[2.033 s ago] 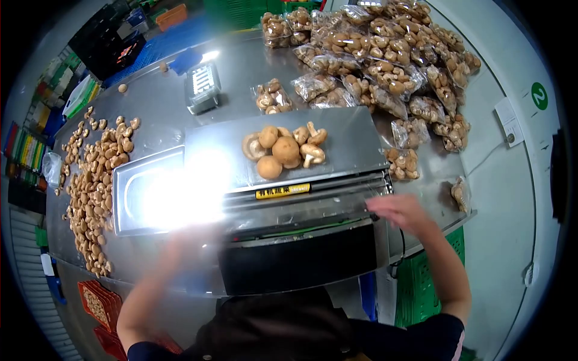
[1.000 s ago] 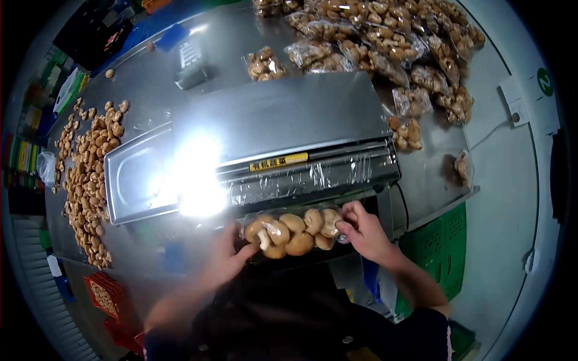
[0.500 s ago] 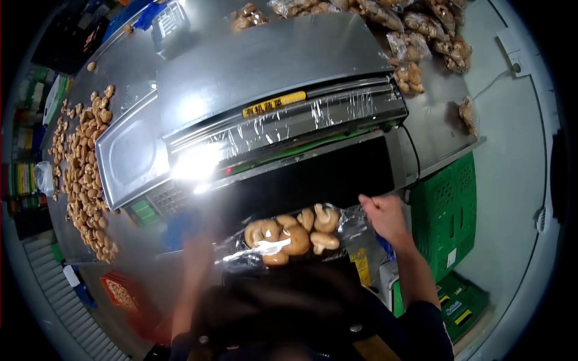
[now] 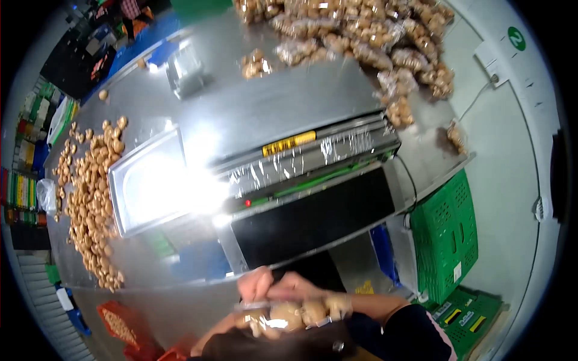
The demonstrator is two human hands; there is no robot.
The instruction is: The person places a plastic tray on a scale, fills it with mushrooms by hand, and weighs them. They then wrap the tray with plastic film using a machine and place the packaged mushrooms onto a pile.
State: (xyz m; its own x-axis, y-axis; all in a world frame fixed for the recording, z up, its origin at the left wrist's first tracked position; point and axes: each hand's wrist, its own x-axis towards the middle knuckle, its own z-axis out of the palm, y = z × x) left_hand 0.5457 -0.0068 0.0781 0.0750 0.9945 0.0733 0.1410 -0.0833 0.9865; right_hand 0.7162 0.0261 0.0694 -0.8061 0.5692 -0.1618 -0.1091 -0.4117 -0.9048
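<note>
A clear-film pack of mushrooms (image 4: 288,315) is close to my body, at the bottom of the view. My left hand (image 4: 255,284) is closed at the pack's far edge, its fingers curled. Right beside it, my right hand (image 4: 296,285) is also closed, with the forearm crossing in from the right. Both hands seem to grip the film's ends, though the fingertips are partly hidden and a little blurred. Beyond them stands the film wrapping machine (image 4: 283,120), with clear film along its front and a black plate (image 4: 319,207).
Loose mushrooms (image 4: 93,192) are heaped at left beside a metal tray (image 4: 147,183). Many wrapped packs (image 4: 361,36) are piled at the back right. Green crates (image 4: 445,234) stand at right below the table edge; a red crate (image 4: 123,325) is at lower left.
My hands have come together from the two ends of the pack. The pack has moved nearer my body, away from the black plate. My view has shifted and tilted.
</note>
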